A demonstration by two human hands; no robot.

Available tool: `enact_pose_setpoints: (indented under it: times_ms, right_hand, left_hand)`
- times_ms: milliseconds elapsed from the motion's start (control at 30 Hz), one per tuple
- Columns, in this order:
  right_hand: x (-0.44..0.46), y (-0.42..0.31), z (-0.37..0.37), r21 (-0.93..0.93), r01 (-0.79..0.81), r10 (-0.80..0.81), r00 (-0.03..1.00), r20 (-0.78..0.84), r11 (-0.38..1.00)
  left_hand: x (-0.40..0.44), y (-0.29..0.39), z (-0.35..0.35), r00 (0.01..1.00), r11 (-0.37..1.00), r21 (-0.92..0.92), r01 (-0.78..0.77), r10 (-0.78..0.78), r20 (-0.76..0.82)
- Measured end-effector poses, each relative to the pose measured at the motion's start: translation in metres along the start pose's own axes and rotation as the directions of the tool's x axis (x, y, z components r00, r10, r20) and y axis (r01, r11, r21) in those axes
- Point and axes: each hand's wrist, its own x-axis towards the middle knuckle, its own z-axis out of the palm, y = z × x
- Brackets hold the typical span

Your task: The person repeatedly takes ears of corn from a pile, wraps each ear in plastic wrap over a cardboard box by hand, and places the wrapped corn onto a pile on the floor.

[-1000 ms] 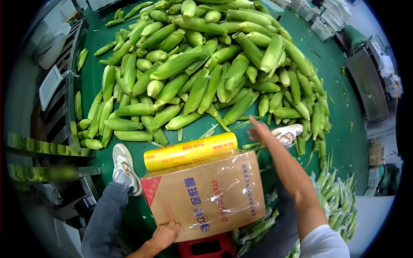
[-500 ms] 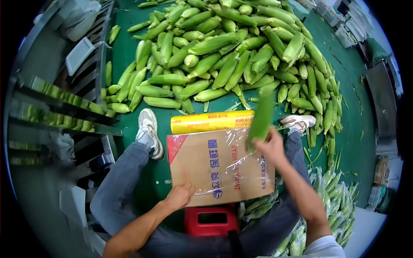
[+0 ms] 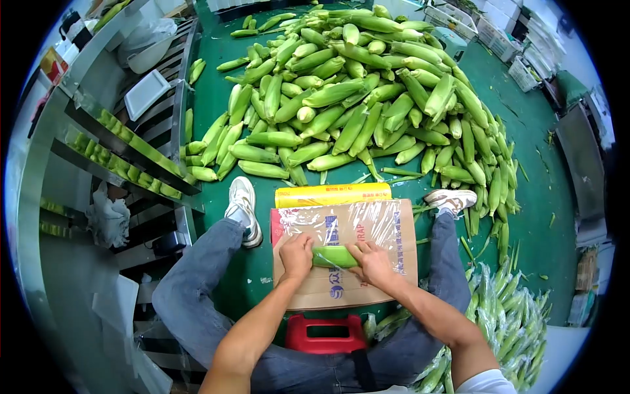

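A green ear of corn in its husk (image 3: pixel 333 256) lies crosswise on a cardboard box panel (image 3: pixel 348 295) in front of me. Clear cling film (image 3: pixel 367 215) stretches over the upper part of the cardboard from a yellow roll of film (image 3: pixel 333 195) at its far edge. At the corn's left end, my left hand (image 3: pixel 296 257) is closed with fingertips pinched, apparently on the film; its grip is partly hidden. My right hand (image 3: pixel 374 261) is closed around the corn's right end, thumb and fingers over the husk.
Beyond the roll rises a big heap of unwrapped corn (image 3: pixel 341 98) on the green floor. Film-wrapped ears (image 3: pixel 505 322) are piled at my right. A red plastic stool (image 3: pixel 326 345) is under me, and a slatted metal rack (image 3: pixel 154 125) stands at left.
The corn has come down from upright in my right hand to lying on the cardboard. My left hand has moved from the cardboard's lower left edge up to the corn's left end.
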Motion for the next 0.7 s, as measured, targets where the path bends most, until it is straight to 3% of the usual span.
enact_pose_setpoints:
  times_ms: [67, 100, 133, 200, 233, 333, 367, 467, 533, 567, 667, 700]
  right_hand:
    - [-0.004, 0.003, -0.002, 0.056, -0.035, 0.036, 0.999, -0.013, 0.998]
    - [-0.005, 0.004, 0.000, 0.083, -0.046, 0.049, 0.998, -0.038, 0.995]
    - [-0.004, 0.005, 0.000, 0.108, -0.050, 0.058, 0.996, -0.071, 0.993]
    - [-0.008, 0.009, -0.002, 0.324, -0.153, 0.218, 0.960, -0.174, 0.933]
    - [-0.015, 0.009, -0.001, 0.434, -0.194, 0.307, 0.929, -0.207, 0.880]
    - [-0.065, 0.004, -0.002, 0.236, -0.376, 0.442, 0.800, -0.406, 0.896]
    - [-0.082, 0.004, 0.005, 0.121, -0.373, 0.390, 0.835, -0.389, 0.920]
    - [-0.098, 0.028, 0.015, 0.201, -0.491, 0.530, 0.808, -0.257, 0.847]
    - [-0.103, 0.039, 0.009, 0.330, -0.427, 0.531, 0.763, -0.368, 0.842]
    - [-0.107, 0.037, -0.007, 0.425, -0.440, 0.586, 0.745, -0.319, 0.791]
    - [-0.095, 0.032, -0.041, 0.690, -0.556, 0.775, 0.632, -0.011, 0.463]
    - [-0.075, 0.039, -0.036, 0.774, -0.503, 0.798, 0.602, -0.007, 0.386]
  left_hand:
    - [-0.013, 0.007, -0.002, 0.990, 0.988, 0.073, -0.133, 0.130, 0.051]
    - [-0.022, 0.006, -0.011, 0.961, 0.975, 0.052, -0.218, 0.205, 0.186]
    - [-0.027, 0.007, -0.018, 0.932, 0.939, 0.119, -0.323, 0.294, 0.215]
    - [-0.037, 0.021, -0.037, 0.849, 0.823, 0.242, -0.514, 0.448, 0.279]
    - [-0.041, 0.013, -0.034, 0.849, 0.847, 0.253, -0.467, 0.351, 0.395]
    - [-0.037, -0.013, 0.000, 0.872, 0.832, 0.309, -0.460, 0.359, 0.332]
    - [-0.036, -0.019, 0.007, 0.881, 0.852, 0.270, -0.449, 0.370, 0.295]
    - [-0.022, -0.025, 0.007, 0.839, 0.845, 0.155, -0.511, 0.453, 0.301]
    - [-0.018, -0.030, -0.003, 0.806, 0.859, 0.098, -0.502, 0.424, 0.412]
    - [-0.017, -0.027, -0.015, 0.788, 0.864, 0.065, -0.500, 0.422, 0.448]
    - [-0.012, -0.021, -0.029, 0.736, 0.888, 0.026, -0.459, 0.364, 0.571]
    - [-0.010, -0.022, -0.029, 0.713, 0.895, 0.006, -0.447, 0.352, 0.606]
